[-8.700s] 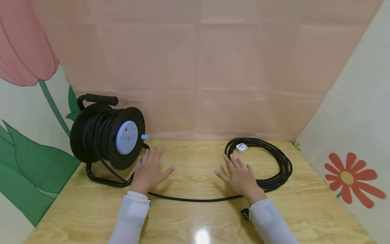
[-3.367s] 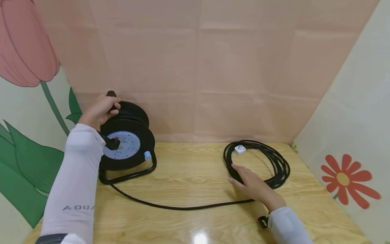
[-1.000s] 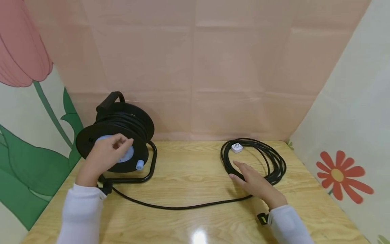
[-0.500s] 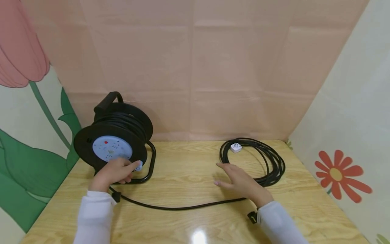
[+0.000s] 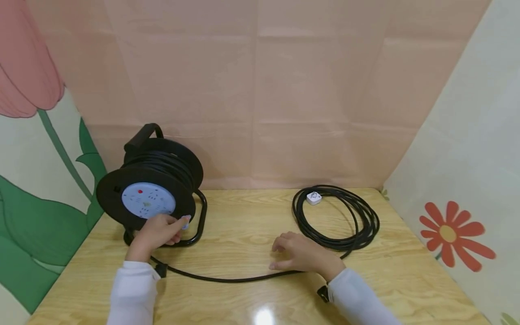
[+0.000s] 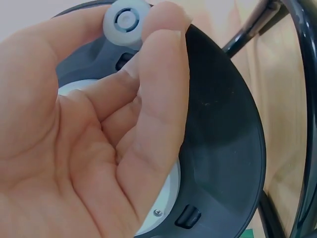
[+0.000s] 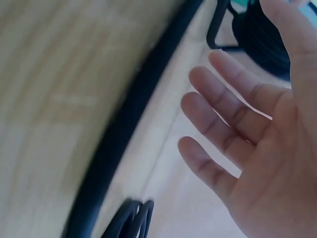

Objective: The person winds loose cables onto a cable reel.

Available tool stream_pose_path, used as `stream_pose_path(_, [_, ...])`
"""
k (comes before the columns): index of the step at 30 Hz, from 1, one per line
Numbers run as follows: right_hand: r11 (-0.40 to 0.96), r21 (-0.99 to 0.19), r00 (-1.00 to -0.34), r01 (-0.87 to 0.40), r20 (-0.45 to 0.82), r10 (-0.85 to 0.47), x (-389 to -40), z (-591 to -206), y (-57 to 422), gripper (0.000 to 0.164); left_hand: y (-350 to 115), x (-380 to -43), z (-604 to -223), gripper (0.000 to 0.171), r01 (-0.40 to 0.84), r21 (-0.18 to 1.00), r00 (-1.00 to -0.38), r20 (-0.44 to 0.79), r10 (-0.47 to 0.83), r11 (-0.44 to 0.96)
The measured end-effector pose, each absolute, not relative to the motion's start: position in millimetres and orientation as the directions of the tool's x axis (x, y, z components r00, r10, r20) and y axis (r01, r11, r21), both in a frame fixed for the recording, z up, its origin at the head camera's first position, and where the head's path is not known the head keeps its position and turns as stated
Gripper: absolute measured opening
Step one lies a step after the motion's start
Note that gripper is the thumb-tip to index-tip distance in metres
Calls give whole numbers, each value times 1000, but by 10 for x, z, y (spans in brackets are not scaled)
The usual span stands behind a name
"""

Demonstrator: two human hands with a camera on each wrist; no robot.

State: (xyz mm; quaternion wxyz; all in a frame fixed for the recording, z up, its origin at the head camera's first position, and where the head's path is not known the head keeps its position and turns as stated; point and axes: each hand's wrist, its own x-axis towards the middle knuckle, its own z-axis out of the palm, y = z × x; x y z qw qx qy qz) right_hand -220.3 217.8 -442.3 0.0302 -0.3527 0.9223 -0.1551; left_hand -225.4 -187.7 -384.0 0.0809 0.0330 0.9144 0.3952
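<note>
A black cable reel [image 5: 147,174] with a pale blue socket panel [image 5: 148,198] stands at the left of the table. With thumb and fingertips, my left hand [image 5: 156,232] pinches the light blue winding knob [image 6: 125,22] near the reel's lower right rim. My right hand [image 5: 304,255], fingers relaxed and spread, hovers over the black cable [image 5: 227,280] that runs from the reel to the right; in the right wrist view the cable [image 7: 131,116] passes beside the fingertips. Farther back lies the loose coil [image 5: 361,239], with a white plug [image 5: 313,197] at its inner edge.
The wooden table [image 5: 243,225] backs onto a pink sheet [image 5: 252,90]. Flower-painted walls [image 5: 451,171] close in on both sides. The reel's tube frame [image 5: 201,221] and black handle [image 5: 140,137] stick out around its drum.
The reel was turned with my left hand on its handle; that hand then let go, came down and took hold of the knob. My right hand moved left, away from the coil, over the cable.
</note>
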Motion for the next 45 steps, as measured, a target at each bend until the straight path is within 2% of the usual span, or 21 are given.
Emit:
stream_pose_path(2, [692,-311,-734,-652,30,-678,-2189,-4433,2099,49,-1867,-2264,-3847,58,-5,721,-986,-118,115,693])
stream_pose_path(11, [632,-293,-648,-718,-51,-760,-2174,-4486,1840,54,-1860,-2303,-3898,56,-34,747,-987,-131,96,664])
stream_pose_path(13, [631,-296,-638,-717,-84,-765,-2161,-4483,1814,50,-1859,-2311,-3906,56,-36,756,-986,-131,98,654])
stream_pose_path(18, [633,-375,-621,-677,-170,-765,-2156,-4441,1785,24,-1854,-2318,-3907,54,-33,763,-987,-128,101,645])
stream_pose_path(21, [630,-395,-618,-669,-176,-767,-2164,-4434,1783,20,-1852,-2312,-3901,53,-29,767,-986,-127,107,641])
stream_pose_path(27, [689,-378,-723,-618,-70,-687,-2218,-4475,1854,14,-1861,-2302,-3903,53,-1,765,-986,-109,128,644])
stream_pose_path(35, [785,-278,-831,-554,134,-539,-2309,-4429,1982,21,-1873,-2308,-3929,52,23,743,-985,-96,141,668])
stream_pose_path(40, [838,-296,-888,-459,143,-436,-2363,-4376,2072,20,-1866,-2307,-3923,51,20,735,-986,-97,134,678])
stream_pose_path(45, [850,-342,-915,-401,194,-354,-2425,-4294,2210,24,-1864,-2316,-3942,50,19,736,-984,-105,142,676])
